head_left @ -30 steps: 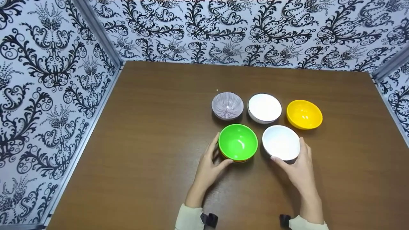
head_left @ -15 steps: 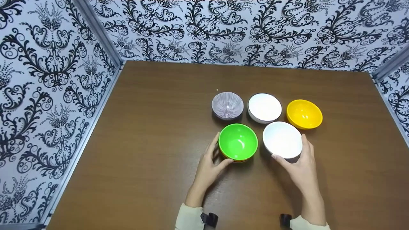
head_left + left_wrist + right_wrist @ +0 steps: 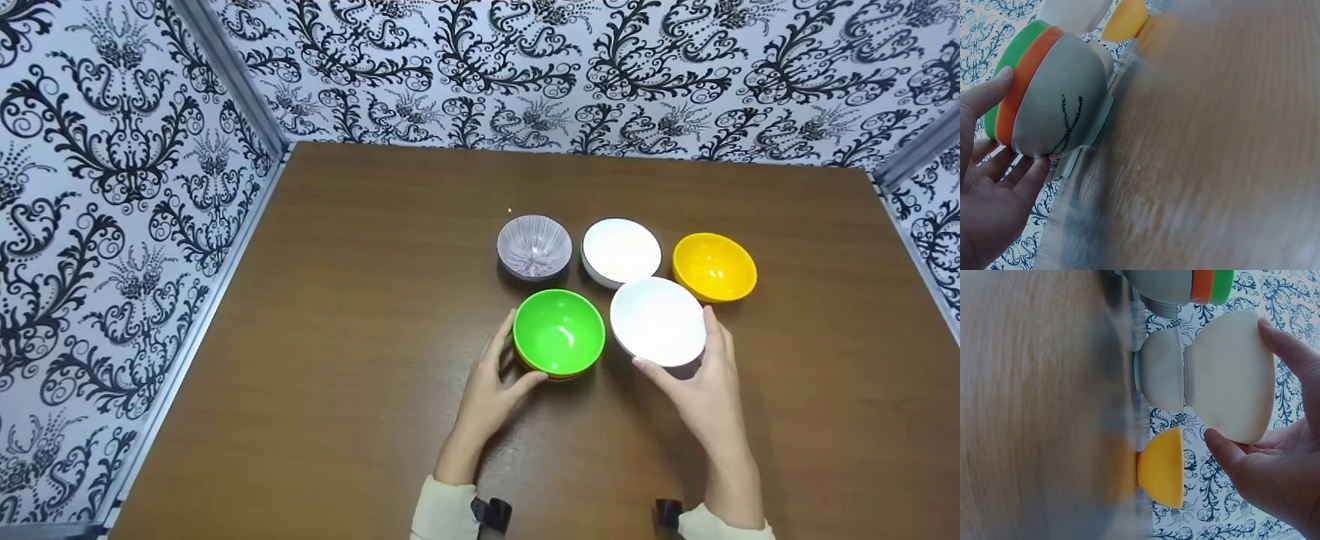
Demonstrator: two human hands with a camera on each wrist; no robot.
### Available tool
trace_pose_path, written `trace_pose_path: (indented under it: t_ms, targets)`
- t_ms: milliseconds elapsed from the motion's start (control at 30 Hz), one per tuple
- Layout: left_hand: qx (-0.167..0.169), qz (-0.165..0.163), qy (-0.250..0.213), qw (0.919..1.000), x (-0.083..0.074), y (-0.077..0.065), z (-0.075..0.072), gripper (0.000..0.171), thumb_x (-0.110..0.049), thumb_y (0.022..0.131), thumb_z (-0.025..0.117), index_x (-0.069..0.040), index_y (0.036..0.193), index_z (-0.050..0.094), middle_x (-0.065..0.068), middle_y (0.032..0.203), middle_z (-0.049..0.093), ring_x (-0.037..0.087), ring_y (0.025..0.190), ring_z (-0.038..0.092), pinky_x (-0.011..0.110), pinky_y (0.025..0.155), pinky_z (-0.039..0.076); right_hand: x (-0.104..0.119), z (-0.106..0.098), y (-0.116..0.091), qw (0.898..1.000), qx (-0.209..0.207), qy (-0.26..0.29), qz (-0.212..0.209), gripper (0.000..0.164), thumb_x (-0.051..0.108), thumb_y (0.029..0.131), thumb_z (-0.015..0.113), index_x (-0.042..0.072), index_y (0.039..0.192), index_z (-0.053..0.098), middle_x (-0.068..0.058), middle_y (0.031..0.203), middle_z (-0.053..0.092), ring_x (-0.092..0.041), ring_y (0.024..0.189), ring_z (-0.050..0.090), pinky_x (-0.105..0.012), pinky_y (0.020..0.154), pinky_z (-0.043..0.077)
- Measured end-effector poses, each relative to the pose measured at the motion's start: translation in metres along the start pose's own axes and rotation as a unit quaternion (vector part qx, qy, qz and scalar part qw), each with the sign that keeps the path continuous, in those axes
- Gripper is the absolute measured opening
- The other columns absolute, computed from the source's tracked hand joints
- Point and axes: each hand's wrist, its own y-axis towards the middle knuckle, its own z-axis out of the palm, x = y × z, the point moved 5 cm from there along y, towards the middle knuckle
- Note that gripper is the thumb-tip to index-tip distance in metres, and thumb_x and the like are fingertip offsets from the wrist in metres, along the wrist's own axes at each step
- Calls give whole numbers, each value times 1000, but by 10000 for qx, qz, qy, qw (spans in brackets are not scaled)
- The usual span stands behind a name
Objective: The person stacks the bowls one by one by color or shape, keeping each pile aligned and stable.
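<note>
My left hand (image 3: pixel 487 391) grips the near left side of a nested stack of bowls, thumb in front and fingers along the side. A green bowl (image 3: pixel 559 334) is on top; below it, in the left wrist view, show an orange bowl (image 3: pixel 1019 95) and a pale grey bowl (image 3: pixel 1061 93) with a dark twig pattern. My right hand (image 3: pixel 709 397) holds a plain white bowl (image 3: pixel 658 322) by its side, thumb and fingers spread around it. This bowl (image 3: pixel 1233 377) is raised off the table in the right wrist view, upright and just right of the stack.
Behind stand a ribbed purplish glass bowl (image 3: pixel 534 248), another white bowl (image 3: pixel 621 253) and a yellow bowl (image 3: pixel 714 268), in a row on the brown wooden table (image 3: pixel 337 337). Patterned panels (image 3: pixel 510 75) enclose the back and sides.
My right hand has lifted the white bowl up from the table and moved it slightly away from me, then a little left. My left hand and the stack stay in place.
</note>
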Motion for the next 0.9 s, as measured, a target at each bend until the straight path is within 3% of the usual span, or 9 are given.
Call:
trace_pose_path:
  t_ms: [633,900]
  targets:
    - [10,91,49,9999,-1,-1,-1,90,-25,84,79,-10,157,29,14,162,33,32,143,44,43,115,42,17,0,-5,9985,-210,270,-435,112,20,77,87,10,161,13,-19,160,24,-37,141,28,-65,116,29]
    - [-7,44,19,10000,1,-1,0,90,-24,84,80,-10,157,30,13,162,33,32,142,45,43,115,41,24,3,-9,9975,-265,303,-581,110,18,75,88,9,160,18,-17,159,28,-32,138,32,-63,115,35]
